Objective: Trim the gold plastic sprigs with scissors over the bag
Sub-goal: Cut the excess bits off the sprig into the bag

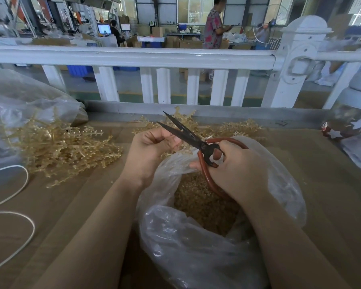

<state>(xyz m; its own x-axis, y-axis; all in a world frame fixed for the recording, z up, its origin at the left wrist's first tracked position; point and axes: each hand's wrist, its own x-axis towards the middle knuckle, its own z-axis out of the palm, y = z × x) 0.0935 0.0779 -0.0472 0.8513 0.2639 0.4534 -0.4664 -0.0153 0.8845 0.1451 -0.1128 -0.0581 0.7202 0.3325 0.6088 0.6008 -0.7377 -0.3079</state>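
Observation:
My right hand (240, 165) grips the red-brown handles of dark scissors (186, 133), whose blades stand apart and point up and left. My left hand (152, 151) is closed around a gold sprig (176, 151) just left of the blades, most of it hidden by my fingers. Both hands hover over a clear plastic bag (196, 247) holding small gold cut pieces (200, 201). A heap of gold sprigs (61, 147) lies on the brown table at the left, and more sprigs (236, 127) lie behind my hands.
A large clear bag (19, 105) with sprigs sits at the far left. White cord (19, 205) loops at the left edge. A white railing (154, 59) borders the table's far side. A jar with star decorations (350, 124) stands at the right. People work in the background.

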